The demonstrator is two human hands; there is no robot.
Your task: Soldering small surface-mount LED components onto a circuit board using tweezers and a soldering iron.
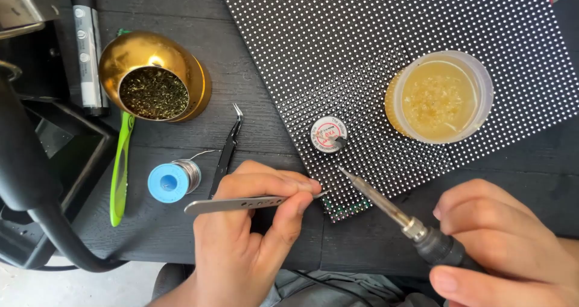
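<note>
Right hand gripping soldering iron, left hand pinching tweezers at LED panel

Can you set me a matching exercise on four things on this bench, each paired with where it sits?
Things:
1. solder spool
2. soldering iron
3. silver tweezers
4. flux tub

Places:
A. standing on the dotted panel
B. in the right hand
C. on the dark table, beside the black tweezers
D. pinched in the left hand

Pairs: 1-C, 2-B, 3-D, 4-A
</note>
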